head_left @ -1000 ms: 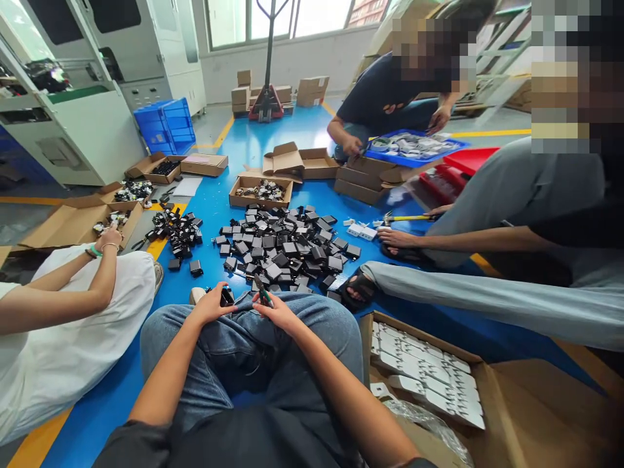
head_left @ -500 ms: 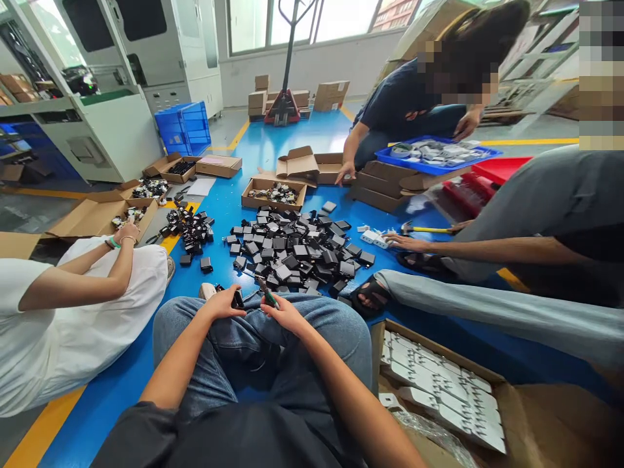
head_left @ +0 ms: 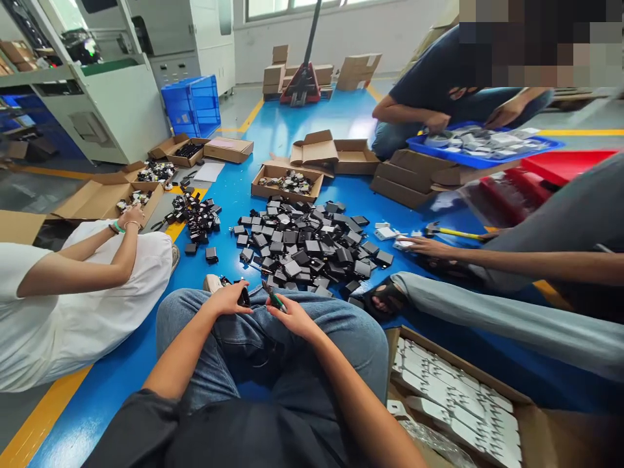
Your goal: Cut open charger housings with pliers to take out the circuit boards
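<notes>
Above my lap, my left hand (head_left: 228,299) is closed around a small black plastic housing (head_left: 244,297), its dark opening facing right. My right hand (head_left: 294,316) grips a pair of pliers (head_left: 275,299) with green-and-black handles, jaws pointing up and left. A short gap separates the pliers from the housing. Just beyond my knees, a large heap of black adapter housings (head_left: 312,247) lies on the blue floor, and a smaller pile of black pieces (head_left: 197,218) is to its left.
Behind the heap is a cardboard box (head_left: 258,188) of small parts. An open carton (head_left: 396,364) of white units stands by my right knee. One person in white sits left; a co-worker's hand (head_left: 429,248) touches white pieces near a hammer (head_left: 455,233). Another person reaches into a blue tray (head_left: 517,159).
The camera view has shifted slightly. My hands keep their holds on the housing and pliers. The person at the back has drawn a hand from the floor to the blue tray.
</notes>
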`<move>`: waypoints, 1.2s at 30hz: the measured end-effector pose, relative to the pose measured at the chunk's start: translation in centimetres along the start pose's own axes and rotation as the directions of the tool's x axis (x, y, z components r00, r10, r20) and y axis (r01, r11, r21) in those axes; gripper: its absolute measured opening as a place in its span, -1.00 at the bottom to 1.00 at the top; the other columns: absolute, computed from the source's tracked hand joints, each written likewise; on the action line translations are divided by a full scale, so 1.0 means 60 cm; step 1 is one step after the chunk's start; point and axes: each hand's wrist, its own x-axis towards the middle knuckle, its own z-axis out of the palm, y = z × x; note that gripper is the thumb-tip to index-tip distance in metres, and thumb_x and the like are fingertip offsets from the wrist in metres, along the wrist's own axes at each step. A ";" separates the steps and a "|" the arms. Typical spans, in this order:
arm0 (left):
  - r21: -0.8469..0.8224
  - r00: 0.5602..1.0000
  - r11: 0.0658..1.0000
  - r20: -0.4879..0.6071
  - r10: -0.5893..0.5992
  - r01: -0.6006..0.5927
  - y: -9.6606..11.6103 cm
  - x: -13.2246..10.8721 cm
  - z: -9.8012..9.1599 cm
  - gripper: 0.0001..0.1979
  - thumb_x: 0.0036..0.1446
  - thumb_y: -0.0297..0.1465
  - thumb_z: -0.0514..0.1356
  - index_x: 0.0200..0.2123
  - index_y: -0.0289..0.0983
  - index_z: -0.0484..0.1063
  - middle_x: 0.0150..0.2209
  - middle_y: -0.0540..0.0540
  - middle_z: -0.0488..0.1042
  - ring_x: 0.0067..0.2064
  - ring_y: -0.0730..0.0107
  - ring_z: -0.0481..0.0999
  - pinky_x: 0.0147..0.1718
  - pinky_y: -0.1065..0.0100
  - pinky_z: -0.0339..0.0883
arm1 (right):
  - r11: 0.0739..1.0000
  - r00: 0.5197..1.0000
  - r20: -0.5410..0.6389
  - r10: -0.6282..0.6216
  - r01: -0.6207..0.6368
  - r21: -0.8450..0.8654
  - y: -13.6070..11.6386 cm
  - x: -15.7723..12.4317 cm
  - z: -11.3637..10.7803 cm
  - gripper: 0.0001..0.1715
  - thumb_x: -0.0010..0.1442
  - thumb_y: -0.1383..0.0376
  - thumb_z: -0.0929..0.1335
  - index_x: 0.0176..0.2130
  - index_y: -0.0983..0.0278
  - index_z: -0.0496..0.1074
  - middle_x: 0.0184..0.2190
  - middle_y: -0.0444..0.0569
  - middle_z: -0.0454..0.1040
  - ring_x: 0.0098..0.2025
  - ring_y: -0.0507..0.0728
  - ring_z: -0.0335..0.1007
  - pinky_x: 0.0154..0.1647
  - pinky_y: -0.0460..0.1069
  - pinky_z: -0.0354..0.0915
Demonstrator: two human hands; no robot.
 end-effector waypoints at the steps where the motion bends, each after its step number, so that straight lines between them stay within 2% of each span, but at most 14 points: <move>1: 0.000 1.000 1.000 0.000 -0.004 0.004 0.001 0.000 -0.001 -0.14 -0.06 -0.09 0.33 0.25 -0.26 0.10 0.18 -0.31 0.36 0.15 -0.07 0.40 0.08 0.11 0.29 | 1.000 1.000 0.007 -0.001 0.001 -0.008 -0.001 0.000 0.000 -0.65 0.16 0.06 0.28 -0.26 0.30 0.39 -0.38 -0.09 0.43 -0.29 0.10 0.32 -0.15 0.02 0.21; 12: -0.028 1.000 1.000 -0.003 -0.006 0.006 -0.005 0.001 0.002 -0.13 -0.09 -0.04 0.33 0.25 -0.22 0.13 0.21 -0.27 0.33 0.19 -0.05 0.37 0.11 0.10 0.27 | 0.997 0.999 0.046 -0.015 0.019 -0.075 -0.004 -0.001 -0.002 -0.63 0.18 0.06 0.25 -0.25 0.30 0.40 -0.37 -0.09 0.45 -0.30 0.10 0.32 -0.19 0.00 0.23; 17: -0.039 1.000 0.999 0.005 -0.005 0.005 -0.007 -0.003 0.003 -0.17 -0.11 -0.06 0.35 0.21 -0.19 0.18 0.18 -0.22 0.38 0.16 0.02 0.40 0.11 0.16 0.28 | 0.982 0.996 0.077 -0.035 0.049 -0.184 -0.013 0.001 -0.003 -0.65 0.25 0.15 0.20 -0.18 0.33 0.39 -0.27 0.00 0.48 -0.22 0.13 0.38 -0.15 0.01 0.25; 19: -0.010 0.999 1.000 0.024 0.020 -0.020 -0.004 -0.008 0.006 -0.22 -0.05 -0.09 0.31 0.21 -0.23 0.17 0.21 -0.25 0.34 0.19 0.05 0.37 0.15 0.16 0.25 | 0.980 0.997 0.076 -0.021 0.036 -0.196 -0.018 -0.001 0.001 -0.70 0.23 0.21 0.23 -0.17 0.33 0.42 -0.24 0.00 0.50 -0.20 0.13 0.39 -0.14 -0.01 0.25; 21: 0.041 0.998 0.998 0.046 0.047 -0.048 -0.007 -0.004 0.003 -0.26 0.04 -0.08 0.22 0.21 -0.29 0.12 0.22 -0.35 0.30 0.20 0.01 0.36 0.16 0.08 0.23 | 0.984 0.999 0.048 0.002 0.007 -0.178 -0.019 0.003 -0.002 -0.76 0.20 0.25 0.30 -0.18 0.31 0.46 -0.26 -0.05 0.52 -0.23 0.10 0.41 -0.17 -0.06 0.26; 23: 0.093 0.993 0.992 0.086 0.082 -0.090 -0.016 0.014 -0.003 -0.25 0.08 -0.04 0.15 0.19 -0.41 0.11 0.16 -0.47 0.34 0.16 -0.10 0.39 0.10 -0.03 0.28 | 0.986 1.000 0.022 0.020 -0.016 -0.166 -0.015 0.011 -0.014 -0.78 0.16 0.27 0.35 -0.18 0.30 0.48 -0.28 -0.08 0.53 -0.24 0.08 0.41 -0.19 -0.09 0.25; 24: 0.110 0.990 0.989 0.102 0.093 -0.104 -0.021 0.024 -0.005 -0.25 0.08 -0.01 0.13 0.17 -0.41 0.11 0.13 -0.47 0.37 0.14 -0.11 0.42 0.06 -0.03 0.31 | 0.986 1.000 0.006 0.028 -0.027 -0.162 -0.013 0.015 -0.021 -0.78 0.16 0.27 0.37 -0.17 0.30 0.48 -0.28 -0.09 0.53 -0.25 0.07 0.42 -0.21 -0.10 0.24; 27: 0.114 0.991 0.990 0.113 0.066 -0.079 -0.035 0.046 -0.006 -0.24 0.02 0.06 0.12 0.14 -0.34 0.15 0.06 -0.36 0.44 0.08 -0.07 0.47 0.02 0.04 0.36 | 0.986 0.999 -0.013 0.037 -0.039 -0.160 -0.014 0.021 -0.035 -0.78 0.18 0.27 0.37 -0.16 0.29 0.48 -0.28 -0.11 0.53 -0.26 0.04 0.41 -0.25 -0.13 0.23; 32: 0.141 0.994 0.990 0.113 -0.012 -0.004 -0.044 0.048 0.000 -0.19 -0.05 0.13 0.12 0.12 -0.31 0.18 -0.06 -0.33 0.52 -0.02 -0.08 0.54 -0.04 0.05 0.40 | 0.984 0.999 0.006 0.050 -0.048 -0.170 -0.023 0.025 -0.035 -0.84 0.17 0.27 0.39 -0.23 0.31 0.47 -0.35 -0.13 0.50 -0.33 0.02 0.37 -0.31 -0.14 0.19; 36: 0.162 0.995 0.986 0.093 -0.039 0.024 -0.046 0.055 -0.003 -0.22 -0.07 0.13 0.13 0.09 -0.27 0.21 -0.08 -0.30 0.54 -0.02 -0.11 0.55 -0.07 0.04 0.42 | 0.979 0.999 0.045 0.011 -0.002 -0.202 -0.021 0.030 -0.039 -0.85 0.21 0.27 0.36 -0.22 0.31 0.44 -0.36 -0.14 0.47 -0.35 0.02 0.33 -0.31 -0.14 0.18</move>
